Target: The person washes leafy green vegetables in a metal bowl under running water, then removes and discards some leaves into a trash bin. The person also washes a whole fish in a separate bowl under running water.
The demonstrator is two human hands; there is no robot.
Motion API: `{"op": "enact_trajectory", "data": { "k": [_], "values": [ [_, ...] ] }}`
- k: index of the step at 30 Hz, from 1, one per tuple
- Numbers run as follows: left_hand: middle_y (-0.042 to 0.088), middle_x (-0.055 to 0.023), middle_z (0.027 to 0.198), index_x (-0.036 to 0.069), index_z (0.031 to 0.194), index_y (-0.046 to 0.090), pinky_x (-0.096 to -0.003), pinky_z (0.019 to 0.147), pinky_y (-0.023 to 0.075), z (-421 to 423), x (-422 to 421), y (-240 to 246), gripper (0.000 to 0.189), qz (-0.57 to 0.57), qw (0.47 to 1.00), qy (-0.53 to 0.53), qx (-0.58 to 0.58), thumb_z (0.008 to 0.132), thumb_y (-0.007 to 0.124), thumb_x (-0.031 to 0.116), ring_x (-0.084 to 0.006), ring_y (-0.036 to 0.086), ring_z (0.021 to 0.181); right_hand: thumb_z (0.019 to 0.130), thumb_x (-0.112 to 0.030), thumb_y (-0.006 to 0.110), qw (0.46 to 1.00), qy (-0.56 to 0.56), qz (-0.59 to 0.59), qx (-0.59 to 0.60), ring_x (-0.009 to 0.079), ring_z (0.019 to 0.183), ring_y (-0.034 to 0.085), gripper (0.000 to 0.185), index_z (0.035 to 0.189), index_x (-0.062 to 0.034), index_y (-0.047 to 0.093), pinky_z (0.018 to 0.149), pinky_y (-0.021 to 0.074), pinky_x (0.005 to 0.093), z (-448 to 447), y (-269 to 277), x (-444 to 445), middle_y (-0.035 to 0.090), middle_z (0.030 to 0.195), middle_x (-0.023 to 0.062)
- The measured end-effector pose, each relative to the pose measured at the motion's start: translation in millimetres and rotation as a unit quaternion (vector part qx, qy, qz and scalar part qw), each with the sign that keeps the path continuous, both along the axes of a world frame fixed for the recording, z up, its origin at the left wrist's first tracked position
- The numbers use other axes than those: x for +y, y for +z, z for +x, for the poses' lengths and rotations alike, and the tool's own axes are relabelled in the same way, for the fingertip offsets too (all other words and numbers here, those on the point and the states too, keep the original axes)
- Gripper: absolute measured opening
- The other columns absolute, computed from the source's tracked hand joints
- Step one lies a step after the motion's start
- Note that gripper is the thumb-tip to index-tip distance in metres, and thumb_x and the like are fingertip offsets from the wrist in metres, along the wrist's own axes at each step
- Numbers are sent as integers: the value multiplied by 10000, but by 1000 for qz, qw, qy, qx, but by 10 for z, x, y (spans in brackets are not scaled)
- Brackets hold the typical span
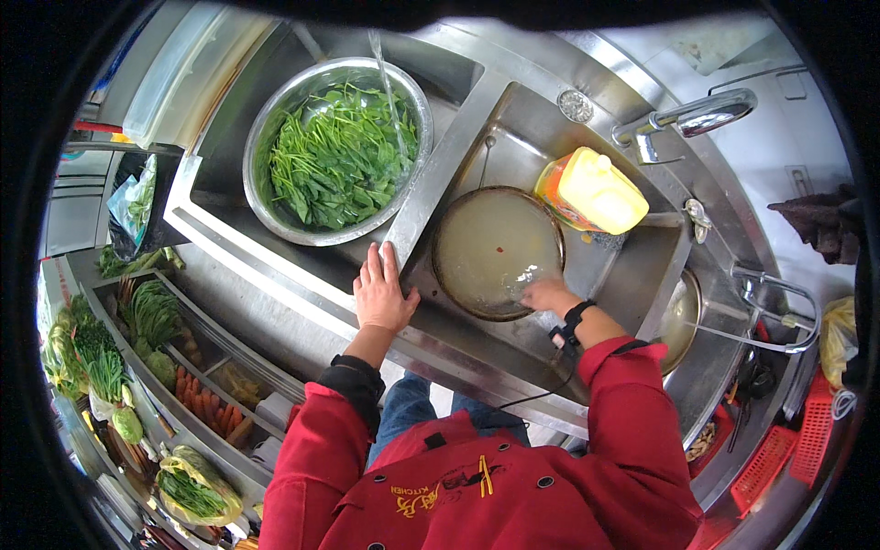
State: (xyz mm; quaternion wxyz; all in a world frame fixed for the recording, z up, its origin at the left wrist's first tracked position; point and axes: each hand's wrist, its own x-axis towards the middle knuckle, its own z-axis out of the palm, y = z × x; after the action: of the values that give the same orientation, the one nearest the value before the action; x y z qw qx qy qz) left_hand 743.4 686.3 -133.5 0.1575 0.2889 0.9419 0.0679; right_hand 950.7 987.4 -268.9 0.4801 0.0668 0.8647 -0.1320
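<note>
My left hand [383,292] lies palm down on the steel sink's rim [344,300], where the divider [450,161] meets the front edge. It holds nothing. In the right-hand basin, my blurred right hand [546,295] is at the near right edge of a round pan [500,249] filled with cloudy water. Whether its fingers grip anything is unclear. A small reddish bit floats in the water. Beyond the divider, a large steel bowl [265,206] holds leafy greens [344,158] in water, and a stream of water [390,89] runs into it.
A yellow-topped plastic jug [598,196] stands behind the pan, near a long-handled spoon [487,155]. Faucets [715,113] line the back right. Water runs into another pan [680,316] at right. Vegetable bins [206,399] lie at left, red plastic baskets [763,471] at lower right.
</note>
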Motion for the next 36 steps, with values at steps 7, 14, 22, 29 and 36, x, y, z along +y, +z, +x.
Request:
{"op": "enact_trajectory", "data": {
  "k": [7, 14, 22, 29, 36],
  "values": [
    [250, -193, 1507, 77, 1512, 166, -472, 1029, 353, -4, 19, -7, 1029, -6, 1000, 3, 0, 707, 743, 356, -365, 373, 1298, 918, -210, 491, 922, 227, 251, 186, 173, 1385, 328, 332, 1214, -167, 635, 1183, 49, 513, -822, -10, 678, 506, 1403, -12],
    [248, -187, 1507, 76, 1509, 177, -466, 1024, 358, -8, 23, 15, 1020, -18, 1000, 1, 3, 708, 742, 359, -363, 379, 1290, 950, -223, 431, 899, 275, 275, 203, 178, 1433, 238, 433, 1373, -176, 509, 1179, 27, 510, -850, -38, 607, 485, 1427, 11],
    [238, -184, 1517, 88, 1511, 178, -467, 1027, 355, -5, 18, 56, 1002, -17, 1000, 2, -10, 725, 732, 370, -362, 373, 1298, 881, -279, 531, 981, 98, 162, 43, 291, 1298, 460, 497, 1315, -36, 510, 1148, 99, 572, -115, 70, 115, 617, 1243, 154],
    [240, -195, 1516, 85, 1513, 170, -471, 1026, 354, -17, 1, 52, 1007, -2, 1000, 1, -8, 727, 730, 376, -365, 375, 1299, 901, -514, 540, 978, -176, -106, 22, 379, 1165, 569, 709, 1342, 32, 438, 993, 408, 523, -250, 144, -977, 569, 1264, 266],
    [247, -200, 1514, 78, 1514, 166, -474, 1017, 362, -23, 4, 25, 1014, -10, 1000, -3, -6, 725, 726, 380, -371, 382, 1291, 810, -295, 663, 925, -303, -211, 85, 388, 1097, 594, 554, 1184, 99, 554, 929, 473, 442, -1486, -163, -1121, 600, 1177, 305]
  ]
}}
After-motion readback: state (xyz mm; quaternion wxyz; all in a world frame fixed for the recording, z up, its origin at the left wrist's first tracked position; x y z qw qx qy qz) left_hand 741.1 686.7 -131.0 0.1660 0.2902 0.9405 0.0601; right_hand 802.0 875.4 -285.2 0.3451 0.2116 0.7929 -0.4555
